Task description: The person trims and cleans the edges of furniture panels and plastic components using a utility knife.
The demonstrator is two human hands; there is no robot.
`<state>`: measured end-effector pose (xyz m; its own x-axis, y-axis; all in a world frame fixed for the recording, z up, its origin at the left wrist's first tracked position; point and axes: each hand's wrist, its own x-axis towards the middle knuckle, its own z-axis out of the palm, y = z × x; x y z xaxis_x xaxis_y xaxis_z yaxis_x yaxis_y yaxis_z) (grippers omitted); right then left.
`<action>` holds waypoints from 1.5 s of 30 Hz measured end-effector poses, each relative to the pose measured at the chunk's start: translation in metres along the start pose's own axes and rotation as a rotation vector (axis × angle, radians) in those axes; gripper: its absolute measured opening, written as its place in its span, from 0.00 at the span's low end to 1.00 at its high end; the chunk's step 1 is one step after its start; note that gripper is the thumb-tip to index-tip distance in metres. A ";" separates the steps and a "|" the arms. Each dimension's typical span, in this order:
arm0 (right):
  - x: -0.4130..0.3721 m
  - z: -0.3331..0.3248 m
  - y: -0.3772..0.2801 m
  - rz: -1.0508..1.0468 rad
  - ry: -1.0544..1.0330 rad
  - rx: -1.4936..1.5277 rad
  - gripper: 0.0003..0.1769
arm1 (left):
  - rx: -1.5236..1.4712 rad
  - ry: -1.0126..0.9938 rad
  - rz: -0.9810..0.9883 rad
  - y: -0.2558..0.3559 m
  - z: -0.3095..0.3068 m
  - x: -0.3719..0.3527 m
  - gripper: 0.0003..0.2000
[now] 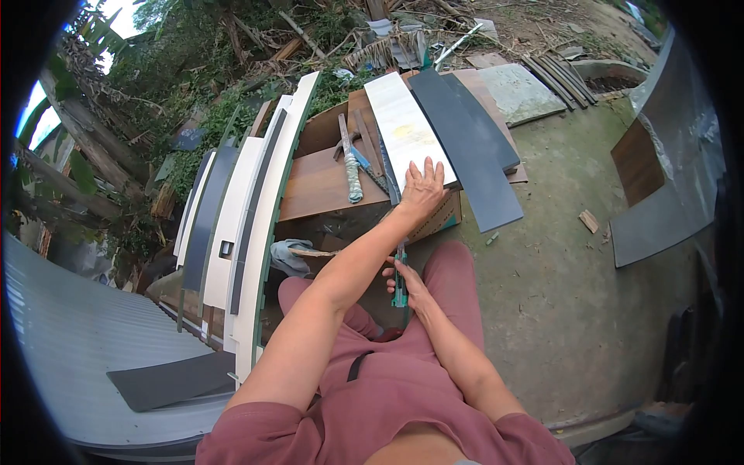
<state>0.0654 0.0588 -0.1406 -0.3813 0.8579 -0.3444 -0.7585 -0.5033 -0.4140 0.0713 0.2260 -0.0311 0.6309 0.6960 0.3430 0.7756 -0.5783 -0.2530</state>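
Note:
My left hand (423, 190) lies flat with fingers spread on the near end of a white board (403, 116). Below that end, between my knees, the fingers of my right hand (408, 284) are wrapped around a slim green-handled tool (400, 288). Its upper part points toward the board, and its exact kind is hard to make out. Dark grey boards (465, 147) lie against the right side of the white board. To the left, a long tool with a cloth-wrapped grip (354, 182) rests on a brown wooden panel (318, 182), next to what looks like a hammer (346, 145).
Long white and dark strips (263, 209) stand along my left side. A grey-blue cloth (290, 258) lies near my left knee. Under the boards is a cardboard box (442, 215). On the concrete floor (542, 310) lies a wood scrap (589, 222); a bent grey sheet (659, 232) is at right.

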 end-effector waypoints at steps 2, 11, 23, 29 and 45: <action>-0.001 0.000 0.000 -0.004 -0.001 0.006 0.25 | 0.007 0.008 0.002 -0.006 -0.013 0.000 0.34; 0.000 0.003 0.004 -0.004 -0.023 -0.032 0.26 | -0.482 0.557 -0.286 -0.085 -0.138 -0.007 0.22; 0.004 -0.002 0.013 0.055 -0.010 -0.063 0.24 | -0.978 0.990 -0.775 -0.269 -0.224 -0.094 0.14; 0.008 -0.012 0.010 0.073 0.077 0.030 0.20 | -1.074 1.004 -0.837 -0.298 -0.294 -0.186 0.18; -0.010 0.012 0.021 0.397 0.194 -0.142 0.12 | -0.794 0.534 -0.862 -0.317 -0.379 -0.233 0.18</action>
<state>0.0467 0.0410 -0.1358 -0.5111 0.5676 -0.6454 -0.4886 -0.8097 -0.3252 -0.3296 0.0854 0.3123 -0.2945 0.8204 0.4902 0.5845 -0.2512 0.7715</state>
